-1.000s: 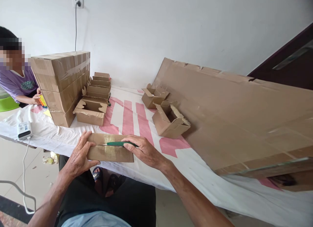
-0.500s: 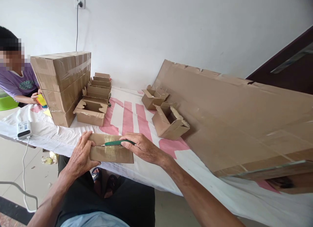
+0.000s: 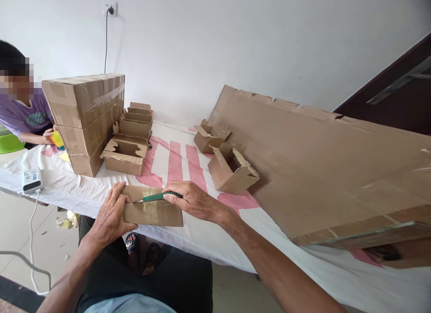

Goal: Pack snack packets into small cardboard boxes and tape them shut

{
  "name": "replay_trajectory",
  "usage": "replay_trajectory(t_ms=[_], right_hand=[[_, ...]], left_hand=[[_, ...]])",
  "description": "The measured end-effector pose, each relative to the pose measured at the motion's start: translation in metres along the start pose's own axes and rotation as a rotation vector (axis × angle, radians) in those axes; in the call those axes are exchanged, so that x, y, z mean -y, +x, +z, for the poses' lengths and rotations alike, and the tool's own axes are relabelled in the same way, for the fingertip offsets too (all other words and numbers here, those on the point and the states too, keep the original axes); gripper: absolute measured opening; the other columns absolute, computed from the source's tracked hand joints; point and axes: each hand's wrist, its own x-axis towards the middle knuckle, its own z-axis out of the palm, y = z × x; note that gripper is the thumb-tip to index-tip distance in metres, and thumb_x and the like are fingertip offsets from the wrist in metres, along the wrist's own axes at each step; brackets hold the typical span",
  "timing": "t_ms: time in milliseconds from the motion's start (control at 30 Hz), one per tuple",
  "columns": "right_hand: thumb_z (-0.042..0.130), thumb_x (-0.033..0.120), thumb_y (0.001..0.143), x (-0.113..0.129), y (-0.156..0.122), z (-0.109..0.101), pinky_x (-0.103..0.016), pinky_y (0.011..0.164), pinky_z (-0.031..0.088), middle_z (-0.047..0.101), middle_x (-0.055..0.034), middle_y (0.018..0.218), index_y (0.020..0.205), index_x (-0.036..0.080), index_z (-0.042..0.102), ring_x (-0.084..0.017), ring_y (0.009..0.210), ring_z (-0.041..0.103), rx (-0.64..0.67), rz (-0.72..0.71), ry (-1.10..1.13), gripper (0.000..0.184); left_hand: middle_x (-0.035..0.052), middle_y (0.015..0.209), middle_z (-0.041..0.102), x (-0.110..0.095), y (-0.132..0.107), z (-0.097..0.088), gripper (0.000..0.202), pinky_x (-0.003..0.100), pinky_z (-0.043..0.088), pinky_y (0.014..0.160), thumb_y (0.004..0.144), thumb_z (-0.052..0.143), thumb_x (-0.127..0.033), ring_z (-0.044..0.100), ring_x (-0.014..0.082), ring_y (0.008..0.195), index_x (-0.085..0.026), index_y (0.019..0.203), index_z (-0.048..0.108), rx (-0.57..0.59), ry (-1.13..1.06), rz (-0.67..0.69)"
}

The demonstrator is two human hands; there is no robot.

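A small closed cardboard box (image 3: 153,216) lies near the table's front edge, with clear tape across the middle of its top seam. My left hand (image 3: 112,213) grips the box's left end, thumb on the near side and fingers over the far side. In my right hand (image 3: 188,198) is a green utility knife (image 3: 157,196), its tip pointing left at the seam by the tape. The fingers of that hand are wrapped round the knife above the box's right part.
Taped boxes (image 3: 81,124) are stacked at the left, beside a row of open small boxes (image 3: 124,158). Two open boxes (image 3: 232,169) stand right of centre against a large cardboard sheet (image 3: 303,169). A white device (image 3: 32,180) with a cable sits left. A person (image 3: 25,108) holds something colourful.
Both hands, the knife and the box keep nearly the same places. The knife tip has shifted very slightly left; the whole view has moved a little.
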Motion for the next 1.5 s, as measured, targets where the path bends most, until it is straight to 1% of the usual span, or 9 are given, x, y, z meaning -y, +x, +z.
replay_trajectory(t_ms=[167, 300, 467, 600, 733, 900, 1133, 1333, 1500], right_hand=[[0.055, 0.032, 0.106, 0.004, 0.014, -0.005, -0.032, 0.074, 0.042, 0.074, -0.0039, 0.086, 0.086, 0.021, 0.074, -0.018, 0.079, 0.062, 0.052, -0.056, -0.076, 0.029], [0.055, 0.027, 0.105, 0.014, 0.026, -0.01, -0.031, 0.069, 0.036, 0.07, -0.0031, 0.079, 0.074, 0.021, 0.066, -0.017, 0.074, 0.056, 0.115, -0.065, -0.206, 0.033], [0.054, 0.028, 0.104, 0.028, 0.033, -0.017, -0.031, 0.062, 0.027, 0.06, -0.0014, 0.071, 0.067, 0.02, 0.057, -0.013, 0.063, 0.043, 0.163, -0.003, -0.348, 0.037], [0.055, 0.032, 0.103, 0.033, 0.032, -0.026, -0.032, 0.061, 0.025, 0.056, -0.0009, 0.064, 0.063, 0.02, 0.056, -0.012, 0.058, 0.038, 0.163, 0.059, -0.399, 0.041], [0.056, 0.032, 0.103, 0.034, 0.035, -0.029, -0.034, 0.061, 0.024, 0.06, -0.0016, 0.063, 0.067, 0.021, 0.066, -0.013, 0.057, 0.041, 0.192, 0.068, -0.441, 0.039], [0.057, 0.034, 0.107, 0.038, 0.037, -0.029, -0.033, 0.062, 0.025, 0.073, -0.0056, 0.081, 0.081, 0.021, 0.076, -0.016, 0.069, 0.056, 0.235, 0.04, -0.562, 0.035], [0.056, 0.033, 0.11, 0.047, 0.024, -0.044, -0.032, 0.065, 0.027, 0.076, -0.0072, 0.087, 0.096, 0.019, 0.081, -0.018, 0.076, 0.062, 0.313, 0.114, -0.736, 0.032], [0.058, 0.033, 0.109, 0.034, 0.014, -0.045, -0.033, 0.065, 0.029, 0.075, -0.0069, 0.084, 0.096, 0.02, 0.081, -0.02, 0.074, 0.062, 0.257, 0.085, -0.744, 0.029], [0.053, 0.036, 0.108, -0.003, -0.024, -0.072, -0.032, 0.07, 0.037, 0.074, -0.0052, 0.083, 0.088, 0.022, 0.079, -0.019, 0.073, 0.06, 0.103, 0.071, -0.521, 0.036]], left_hand=[[0.0201, 0.166, 0.045, 0.002, 0.0, 0.001, 0.064, 0.067, 0.051, 0.12, 0.059, 0.093, -0.014, 0.043, 0.0472, 0.157, -0.025, 0.11, 0.055, 0.009, 0.012, 0.002], [0.0199, 0.166, 0.045, 0.004, 0.0, 0.002, 0.062, 0.067, 0.052, 0.12, 0.06, 0.092, -0.013, 0.044, 0.0474, 0.156, -0.025, 0.108, 0.055, -0.005, 0.023, 0.005], [0.0193, 0.166, 0.045, 0.008, 0.004, 0.002, 0.063, 0.064, 0.055, 0.117, 0.061, 0.092, -0.013, 0.047, 0.0471, 0.154, -0.026, 0.109, 0.054, -0.01, 0.027, 0.012], [0.0198, 0.165, 0.045, 0.01, 0.006, 0.003, 0.064, 0.063, 0.056, 0.115, 0.06, 0.093, -0.014, 0.048, 0.0476, 0.152, -0.025, 0.109, 0.054, -0.016, 0.038, -0.002], [0.0183, 0.164, 0.046, 0.011, 0.007, 0.003, 0.06, 0.061, 0.056, 0.115, 0.062, 0.091, -0.015, 0.049, 0.0465, 0.151, -0.026, 0.108, 0.053, -0.009, 0.053, -0.004], [0.0177, 0.163, 0.046, 0.012, 0.009, 0.001, 0.056, 0.058, 0.058, 0.112, 0.066, 0.088, -0.016, 0.053, 0.0435, 0.147, -0.026, 0.108, 0.052, -0.005, 0.074, -0.001], [0.0177, 0.162, 0.047, 0.011, 0.013, -0.002, 0.056, 0.057, 0.058, 0.113, 0.066, 0.089, -0.018, 0.052, 0.0432, 0.147, -0.026, 0.108, 0.053, 0.013, 0.094, 0.003], [0.0162, 0.162, 0.048, 0.011, 0.015, -0.003, 0.055, 0.056, 0.058, 0.112, 0.067, 0.088, -0.018, 0.052, 0.0421, 0.147, -0.027, 0.108, 0.053, 0.017, 0.086, -0.019], [0.0158, 0.163, 0.046, 0.015, 0.017, -0.003, 0.057, 0.057, 0.057, 0.113, 0.066, 0.091, -0.019, 0.053, 0.0423, 0.147, -0.026, 0.108, 0.053, 0.032, 0.062, -0.057]])
